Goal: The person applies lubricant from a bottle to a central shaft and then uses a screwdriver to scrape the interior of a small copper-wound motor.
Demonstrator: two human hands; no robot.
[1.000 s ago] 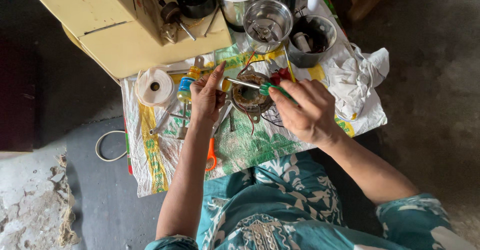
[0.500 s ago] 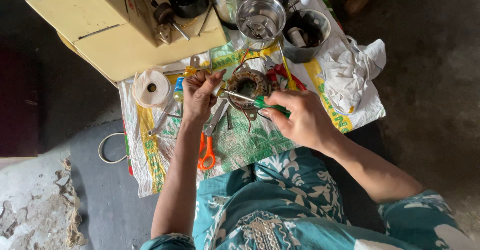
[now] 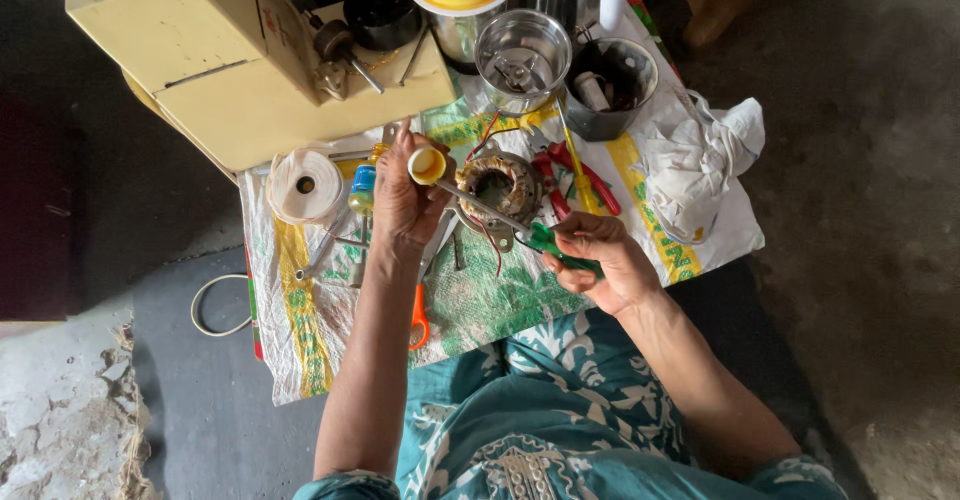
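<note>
Centrally, a small yellow cap (image 3: 427, 166) is pinched in the left hand (image 3: 400, 200); the green-handled screwdriver (image 3: 500, 222), gripped by the closed right hand (image 3: 598, 265), slants far-left, seemingly touching the motor coil (image 3: 497, 185)

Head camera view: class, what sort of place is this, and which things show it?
Probably a small appliance repair spot on the floor: a wound motor coil being worked with a screwdriver, pliers, steel grinder jars and a cream machine housing.

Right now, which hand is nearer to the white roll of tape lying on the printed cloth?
Left. The left hand, holding a small yellow cup, sits just right of the white roll of tape. The right hand, gripping a green-handled screwdriver, is farther right.
</note>
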